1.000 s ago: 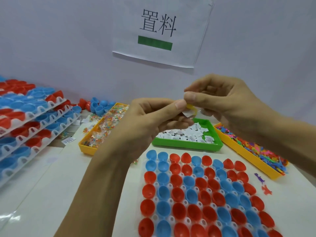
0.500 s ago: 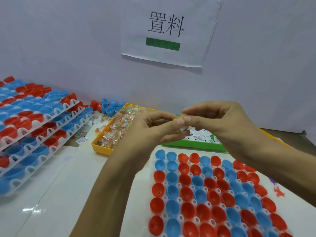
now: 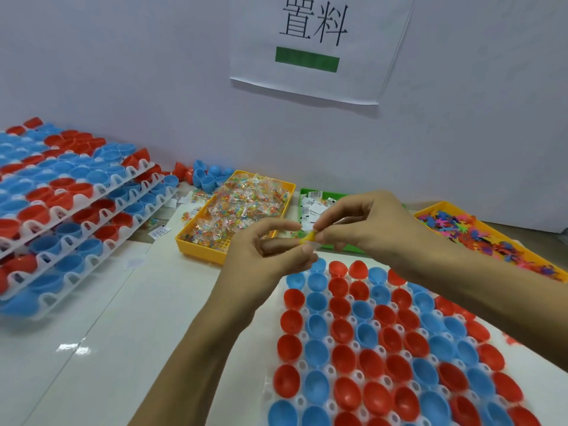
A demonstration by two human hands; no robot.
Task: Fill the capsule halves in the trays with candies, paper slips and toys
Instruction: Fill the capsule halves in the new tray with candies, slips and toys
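1. Both hands meet in the air above the far edge of the near tray (image 3: 330, 368), a white tray whose sockets hold open red and blue capsule halves (image 3: 342, 332); every half in view looks hollow.
2. The right hand (image 3: 373, 222) pinches a small yellow piece (image 3: 308, 236) between thumb and forefinger, the other fingers curled loosely behind.
3. The left hand (image 3: 270, 253) has its thumb and forefinger closing narrowly toward the same piece (motion blur hides whether they actually touch it, so I cannot tell if this hand has hold of anything).
4. Just behind the hands stands a yellow bin (image 3: 199, 247) heaped with candies (image 3: 242, 207) in clear wrappers.
5. To its right a green bin (image 3: 302, 192) holds white paper slips (image 3: 313, 207), partly hidden by the right hand.
6. Further right another yellow bin (image 3: 430, 209) holds flat toys (image 3: 479, 233) in many colours.
7. At the left, stacked trays (image 3: 101, 210) carry more red and blue halves, and loose halves (image 3: 204, 176) lie by the wall.
8. A paper sign (image 3: 316, 47) with black characters and a green bar hangs on the wall above.
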